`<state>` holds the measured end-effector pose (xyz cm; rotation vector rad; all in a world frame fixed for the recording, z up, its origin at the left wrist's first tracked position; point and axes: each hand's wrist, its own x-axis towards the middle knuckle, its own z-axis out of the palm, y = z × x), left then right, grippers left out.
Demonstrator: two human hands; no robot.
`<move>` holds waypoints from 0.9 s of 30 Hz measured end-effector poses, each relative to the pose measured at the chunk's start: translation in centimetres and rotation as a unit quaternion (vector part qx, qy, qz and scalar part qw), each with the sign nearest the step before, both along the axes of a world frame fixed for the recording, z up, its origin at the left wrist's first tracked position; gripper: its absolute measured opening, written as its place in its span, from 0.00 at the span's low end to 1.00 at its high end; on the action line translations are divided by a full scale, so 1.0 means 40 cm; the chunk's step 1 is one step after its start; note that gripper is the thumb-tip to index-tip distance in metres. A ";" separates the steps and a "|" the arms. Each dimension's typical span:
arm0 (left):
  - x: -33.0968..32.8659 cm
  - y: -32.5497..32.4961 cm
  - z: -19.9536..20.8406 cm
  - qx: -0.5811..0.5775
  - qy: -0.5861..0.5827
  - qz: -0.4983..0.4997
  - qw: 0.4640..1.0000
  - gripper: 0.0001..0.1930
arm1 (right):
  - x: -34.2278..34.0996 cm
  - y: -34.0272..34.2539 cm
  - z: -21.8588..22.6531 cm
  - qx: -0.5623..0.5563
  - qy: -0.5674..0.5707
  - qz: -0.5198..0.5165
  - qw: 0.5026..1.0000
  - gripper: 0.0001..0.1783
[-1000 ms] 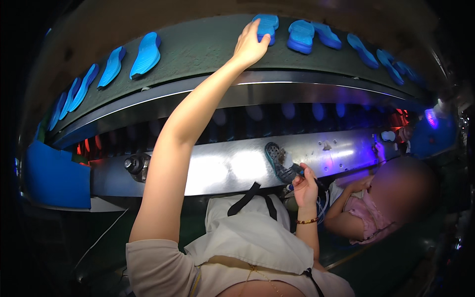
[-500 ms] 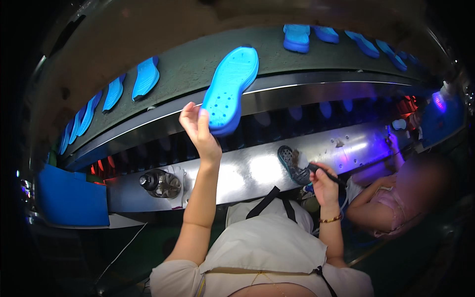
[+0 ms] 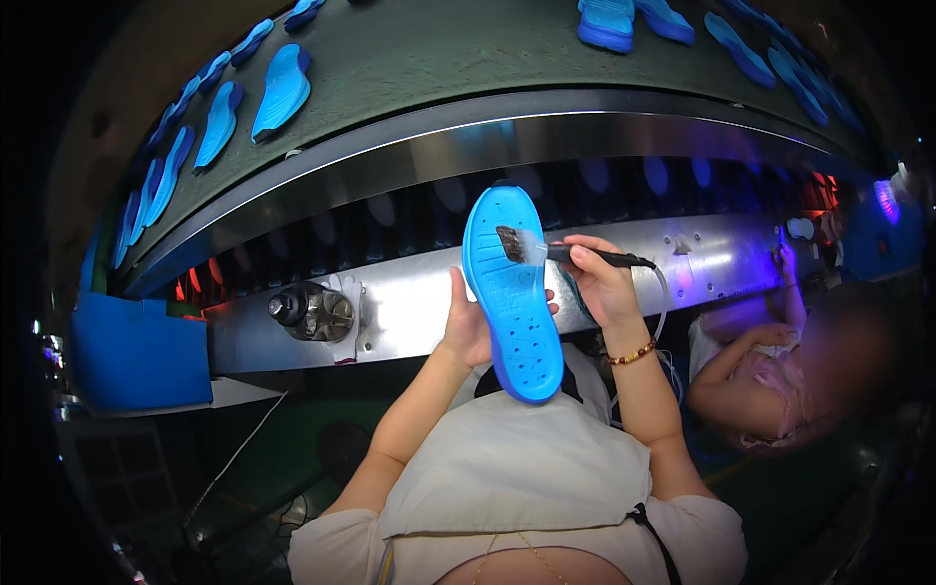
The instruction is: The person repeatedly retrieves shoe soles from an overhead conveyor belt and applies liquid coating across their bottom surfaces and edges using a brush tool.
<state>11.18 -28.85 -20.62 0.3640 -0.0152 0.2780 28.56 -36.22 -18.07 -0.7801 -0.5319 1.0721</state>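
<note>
In front of my chest, a bright blue shoe sole [image 3: 517, 331] with small holes at its near end is held up, face toward me. My left hand [image 3: 470, 327] grips it, thumb along the left edge and fingertips showing past the right edge. My right hand [image 3: 604, 283] closes round the black handle of a brush [image 3: 534, 250], from which a pale tube or cord trails. The brush's dark bristles overlap the upper middle of the sole and seem to touch it. Behind my right hand, a dark patterned shoe piece is mostly hidden.
Several blue soles [image 3: 283, 93] lie on a wide green belt [image 3: 439, 58] beyond a metal rail [image 3: 409, 151]. On the steel ledge [image 3: 409, 307] stands a dark-capped bottle [image 3: 312, 310]. A blue box [image 3: 141, 356] is at the left; a co-worker [image 3: 760, 375] sits close at my right.
My left hand has brought the sole down from over the belt's edge to my chest. The brush has moved left and up from the ledge onto the sole.
</note>
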 end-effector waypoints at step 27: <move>0.019 -0.029 0.103 -0.088 0.079 0.113 0.987 0.45 | -0.047 -0.011 0.175 0.035 -0.409 0.100 0.907 0.09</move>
